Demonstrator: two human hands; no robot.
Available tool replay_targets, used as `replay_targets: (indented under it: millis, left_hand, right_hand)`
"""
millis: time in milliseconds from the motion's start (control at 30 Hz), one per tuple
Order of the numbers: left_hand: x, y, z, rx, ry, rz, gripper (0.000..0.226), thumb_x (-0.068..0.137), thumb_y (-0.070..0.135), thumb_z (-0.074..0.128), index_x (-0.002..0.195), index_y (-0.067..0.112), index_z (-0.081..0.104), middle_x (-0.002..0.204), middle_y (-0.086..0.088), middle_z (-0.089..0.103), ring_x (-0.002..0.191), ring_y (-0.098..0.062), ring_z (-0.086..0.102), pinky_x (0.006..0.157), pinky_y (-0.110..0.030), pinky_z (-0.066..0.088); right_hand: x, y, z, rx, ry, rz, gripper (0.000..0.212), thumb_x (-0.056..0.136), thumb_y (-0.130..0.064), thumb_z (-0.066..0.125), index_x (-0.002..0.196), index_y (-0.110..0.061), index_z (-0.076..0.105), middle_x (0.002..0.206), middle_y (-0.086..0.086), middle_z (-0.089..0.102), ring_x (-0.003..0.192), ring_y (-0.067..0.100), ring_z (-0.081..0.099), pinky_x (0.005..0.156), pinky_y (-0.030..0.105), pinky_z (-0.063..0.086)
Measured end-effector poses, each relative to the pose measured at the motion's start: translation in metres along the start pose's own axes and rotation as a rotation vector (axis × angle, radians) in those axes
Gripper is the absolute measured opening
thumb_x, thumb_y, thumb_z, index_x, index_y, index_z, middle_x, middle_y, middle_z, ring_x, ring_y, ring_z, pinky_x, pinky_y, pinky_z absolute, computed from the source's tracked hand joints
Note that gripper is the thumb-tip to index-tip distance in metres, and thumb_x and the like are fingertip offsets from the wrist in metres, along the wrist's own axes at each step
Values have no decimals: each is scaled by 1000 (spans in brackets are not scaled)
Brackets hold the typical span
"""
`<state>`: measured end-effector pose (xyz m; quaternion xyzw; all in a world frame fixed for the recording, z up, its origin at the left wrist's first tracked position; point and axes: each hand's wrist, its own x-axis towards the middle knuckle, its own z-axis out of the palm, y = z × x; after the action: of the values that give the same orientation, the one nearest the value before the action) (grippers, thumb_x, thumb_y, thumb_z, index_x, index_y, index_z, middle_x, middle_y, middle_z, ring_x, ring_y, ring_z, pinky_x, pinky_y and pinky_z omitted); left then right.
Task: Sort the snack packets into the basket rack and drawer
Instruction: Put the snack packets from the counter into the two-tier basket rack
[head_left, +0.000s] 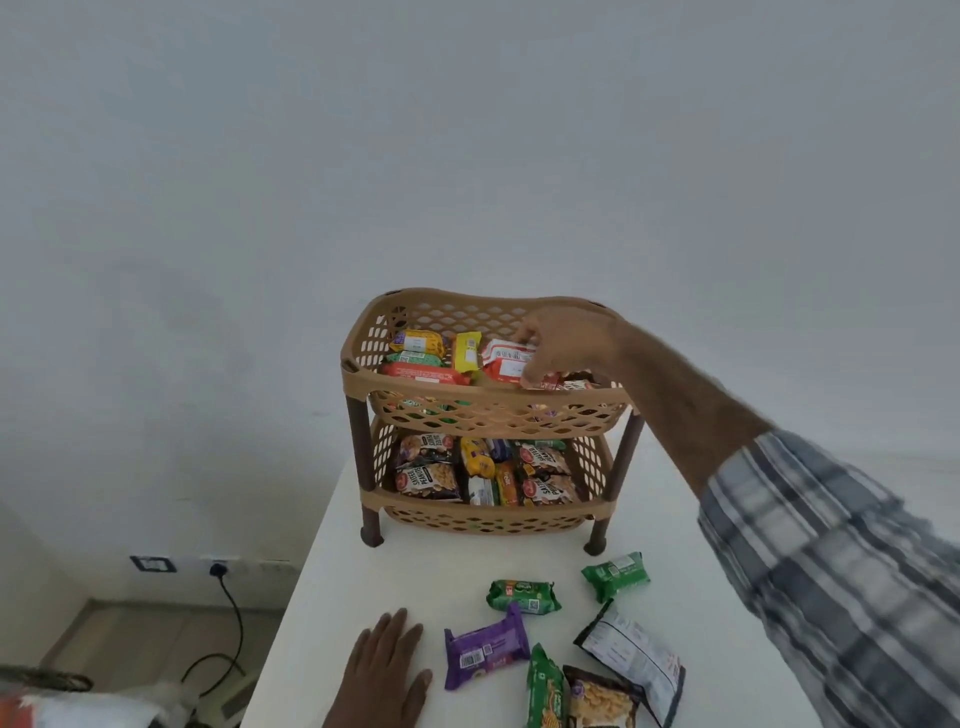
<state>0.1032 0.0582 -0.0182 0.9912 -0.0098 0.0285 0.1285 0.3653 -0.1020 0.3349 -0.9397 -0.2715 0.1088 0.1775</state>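
Note:
A tan two-tier basket rack (483, 415) with brown legs stands on the white table (665, 545). Its top basket holds yellow, green and red packets; the lower basket (483, 519) holds peanut bags and other packets. My right hand (566, 348) reaches into the top basket, fingers pinched on a red and white packet (506, 359). My left hand (387, 670) lies flat on the table, holding nothing. Loose in front of the rack lie two green packets (523, 596) (616, 574), a purple packet (485, 652), a white bag (631, 660), a green noodle packet (545, 691) and a peanut bag (602, 701).
The table's left edge (306, 561) drops to a floor where a black cable (236, 618) runs from a wall socket (218, 570). A plain wall stands behind the rack. My checked right sleeve (841, 571) crosses the table's right side.

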Motion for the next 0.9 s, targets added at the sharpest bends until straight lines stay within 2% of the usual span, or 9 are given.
replay_targets:
  millis: [67,133,233,333,467,600,700,800,900]
  left_hand:
    - [1,-1,3,-28,-22,-27,84,104,55,7,99,17,82,113,-8,76,97,-26,76,118,-18,-3]
    - [1,-6,2,-23,-38,-91,69,104,53,20,112,17,78,125,-8,72,111,-25,71,117,-16,-6]
    - [4,-20,22,-89,50,-159,56,103,50,35,152,24,44,165,-1,27,154,-20,23,111,-14,-21]
    - [2,-26,31,-123,12,-173,59,104,54,29,159,32,26,169,8,8,156,-11,1,116,-18,-19]
    - [0,-25,32,-99,-16,-180,60,104,56,24,159,34,23,170,9,8,156,-10,0,122,-21,-14]
    - [-2,-27,33,-103,-7,-168,57,104,54,28,157,31,31,169,5,16,156,-13,7,125,-26,-6]
    - [-2,-28,37,-87,-4,-163,58,103,55,25,156,32,30,168,5,16,156,-13,8,127,-33,3]
    - [-2,-28,39,-84,-6,-167,62,102,60,18,157,32,28,169,6,15,156,-13,7,127,-32,3]
    - [-2,-28,39,-104,-11,-179,73,97,69,11,156,31,30,168,5,18,156,-14,10,126,-33,6]
  right_hand:
    - [22,-4,2,24,-111,28,48,79,-18,84,122,-14,64,113,4,68,88,13,62,59,22,47]
    - [42,-8,8,-13,-155,35,42,82,-15,82,119,-11,65,108,4,67,87,16,65,56,21,51]
    - [63,-13,28,-124,-228,91,33,87,-8,74,119,-7,66,113,8,67,93,22,68,67,29,62]
    - [74,-13,46,-193,-291,110,28,89,-10,68,117,-13,70,115,5,67,99,25,68,83,39,61]
    - [70,-16,53,-130,-309,18,31,91,-22,69,122,-23,71,108,-8,70,95,13,69,68,26,50]
    - [48,-6,52,13,-11,-106,32,95,-23,64,126,-16,68,120,-4,69,101,8,63,86,24,50]
    - [-7,10,65,318,462,-190,28,93,-29,65,121,-26,66,105,-25,62,97,-11,59,83,14,48]
    - [-78,37,118,371,833,-202,18,95,-31,59,111,-29,67,104,-18,65,100,0,62,85,25,51]
    - [-139,67,195,399,632,-41,14,96,-28,58,108,-31,65,107,-14,65,98,6,60,88,34,54]
